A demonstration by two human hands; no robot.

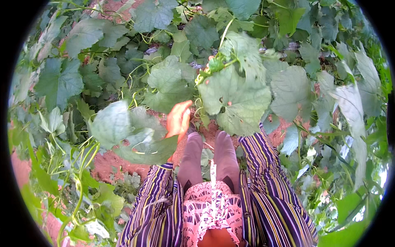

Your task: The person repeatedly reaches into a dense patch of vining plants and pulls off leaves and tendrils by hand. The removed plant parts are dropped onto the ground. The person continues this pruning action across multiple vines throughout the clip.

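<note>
My left hand [178, 120] reaches forward from a striped sleeve [154, 191], fingers extended close together and the thumb slightly apart. Nothing shows in its grasp. A broad vine leaf [151, 151] covers its wrist and lower palm. My right hand [211, 58] is mostly hidden behind a large lobed green leaf [237, 95] with small holes. Only bits of skin show at that leaf's edge and through its gaps, beside a pale green stem [227, 31] and curled tendrils [199, 81]. Whether these fingers grip the stem cannot be made out.
Dense climbing-vine foliage [166, 80] surrounds me in front and on both sides. Reddish soil [108, 166] shows between the leaves. My covered legs [191, 160] stand below, under a pink patterned garment [197, 197]. A bent vine stem [81, 191] rises at the left.
</note>
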